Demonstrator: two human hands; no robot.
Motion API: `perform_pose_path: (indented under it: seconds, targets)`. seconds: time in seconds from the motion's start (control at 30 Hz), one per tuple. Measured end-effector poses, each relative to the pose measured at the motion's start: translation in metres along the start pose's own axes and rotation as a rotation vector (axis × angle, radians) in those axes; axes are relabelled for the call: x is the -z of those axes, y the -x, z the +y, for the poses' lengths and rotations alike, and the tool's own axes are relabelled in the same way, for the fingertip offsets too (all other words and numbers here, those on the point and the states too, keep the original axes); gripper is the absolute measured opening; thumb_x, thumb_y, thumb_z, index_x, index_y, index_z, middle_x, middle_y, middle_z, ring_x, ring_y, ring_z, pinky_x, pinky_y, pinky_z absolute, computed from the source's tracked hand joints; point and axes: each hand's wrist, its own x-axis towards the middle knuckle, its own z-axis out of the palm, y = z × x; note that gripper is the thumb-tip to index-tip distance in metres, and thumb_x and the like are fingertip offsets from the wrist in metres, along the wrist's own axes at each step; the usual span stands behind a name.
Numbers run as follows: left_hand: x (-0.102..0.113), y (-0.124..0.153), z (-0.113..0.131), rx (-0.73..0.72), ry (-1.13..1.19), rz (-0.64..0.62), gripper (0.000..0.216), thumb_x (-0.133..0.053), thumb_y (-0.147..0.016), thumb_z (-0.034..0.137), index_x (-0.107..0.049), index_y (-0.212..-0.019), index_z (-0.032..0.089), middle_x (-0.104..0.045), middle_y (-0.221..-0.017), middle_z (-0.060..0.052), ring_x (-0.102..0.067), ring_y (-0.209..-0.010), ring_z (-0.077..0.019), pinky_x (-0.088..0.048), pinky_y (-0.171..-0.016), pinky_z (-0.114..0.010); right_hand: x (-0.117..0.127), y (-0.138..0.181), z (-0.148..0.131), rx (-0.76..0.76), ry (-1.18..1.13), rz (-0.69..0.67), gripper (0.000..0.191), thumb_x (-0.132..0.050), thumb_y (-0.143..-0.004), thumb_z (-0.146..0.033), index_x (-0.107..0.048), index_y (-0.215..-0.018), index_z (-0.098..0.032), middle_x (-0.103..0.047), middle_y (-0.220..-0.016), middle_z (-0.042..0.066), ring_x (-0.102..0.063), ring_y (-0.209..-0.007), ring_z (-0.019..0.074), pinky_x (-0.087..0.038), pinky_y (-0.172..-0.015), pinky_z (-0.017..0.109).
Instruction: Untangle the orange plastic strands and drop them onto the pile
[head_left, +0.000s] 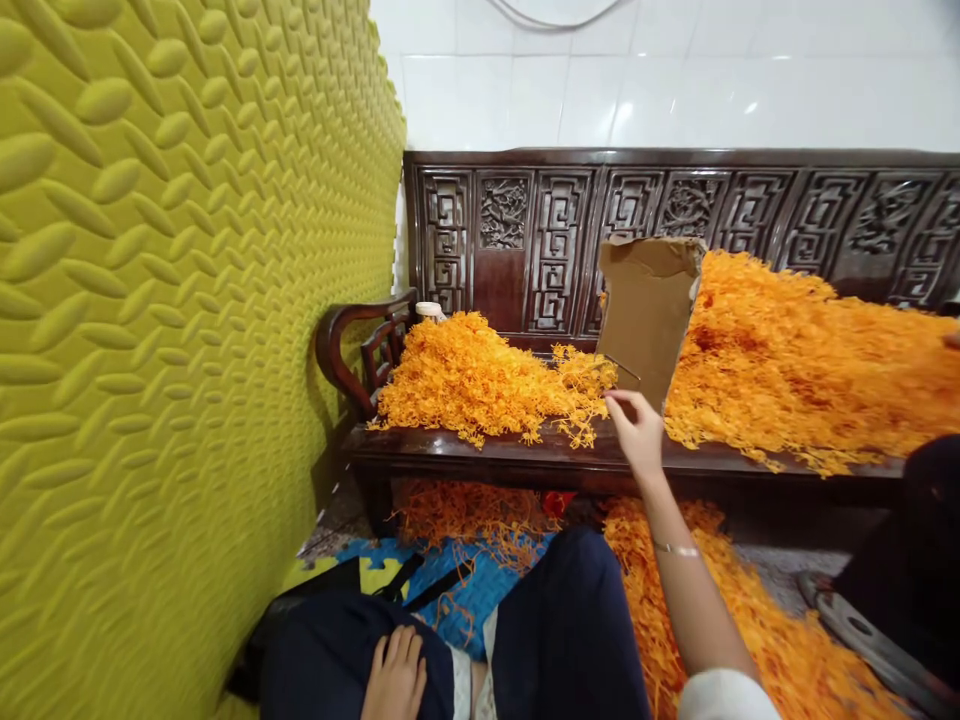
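My right hand (pixel 636 428) is raised over the bench's front edge with thumb and fingers pinched together; what they hold, if anything, is too small to make out. Just above the fingertips a thin wire-like rod (pixel 626 370) crosses in front of an upright brown cardboard piece (pixel 646 310). Left of this hand lies a heap of bright orange stringy pieces (pixel 480 385), with loose ends trailing toward the fingers. My left hand (pixel 395 672) rests on my dark-clothed thigh, fingers laid flat and holding nothing.
Right of the cardboard, a larger orange heap (pixel 795 370) covers the carved dark wooden bench (pixel 480 452). More orange strands (pixel 705 590) lie on the floor. A yellow textured mat wall (pixel 187 330) stands at left. Another person's dark-clothed leg (pixel 915 540) and sandal (pixel 862 640) are at right.
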Motion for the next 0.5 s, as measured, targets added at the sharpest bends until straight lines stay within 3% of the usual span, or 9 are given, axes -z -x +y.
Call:
perform_pose_path:
  seconds: [0.1, 0.2, 0.37, 0.5]
  targets:
    - [0.006, -0.001, 0.002, 0.005, 0.005, -0.008, 0.045, -0.029, -0.087, 0.009, -0.068, -0.111, 0.012, -0.062, -0.117, -0.009, -0.056, -0.111, -0.0254, -0.043, -0.094, -0.046, 0.003, 0.068, 0.005, -0.012, -0.068, -0.315, 0.039, -0.047, -0.086, -0.051, -0.063, -0.085, -0.015, -0.064, -0.083, 0.008, -0.061, -0.079, 0.0193, -0.048, -0.077, 0.031]
    - [0.009, 0.000, 0.005, 0.050, 0.033, 0.092, 0.045, -0.029, -0.088, 0.008, -0.070, -0.105, 0.013, -0.064, -0.112, -0.007, -0.056, -0.109, -0.0230, -0.041, -0.096, -0.044, -0.014, 0.124, 0.031, -0.070, -0.019, -0.491, 0.042, -0.042, -0.088, -0.051, -0.061, -0.079, -0.015, -0.063, -0.071, 0.007, -0.060, -0.066, 0.0177, -0.047, -0.063, 0.027]
    - [0.014, 0.000, 0.006, 0.069, 0.064, 0.171, 0.044, -0.028, -0.091, 0.011, -0.070, -0.099, 0.013, -0.065, -0.108, -0.006, -0.057, -0.105, -0.0207, -0.038, -0.095, -0.042, -0.053, 0.171, 0.075, -0.105, 0.260, -0.575, 0.028, -0.042, -0.084, -0.035, -0.055, -0.067, -0.017, -0.061, -0.066, 0.008, -0.058, -0.062, 0.0189, -0.039, -0.060, 0.027]
    - [0.015, 0.000, 0.006, 0.079, 0.079, 0.123, 0.041, -0.030, -0.091, 0.011, -0.069, -0.102, 0.013, -0.064, -0.111, -0.006, -0.055, -0.108, -0.0210, -0.036, -0.098, -0.042, -0.064, 0.180, 0.082, -0.097, 0.439, -0.586, 0.018, -0.042, -0.082, -0.023, -0.053, -0.068, -0.017, -0.063, -0.075, 0.009, -0.059, -0.073, 0.0198, -0.036, -0.068, 0.028]
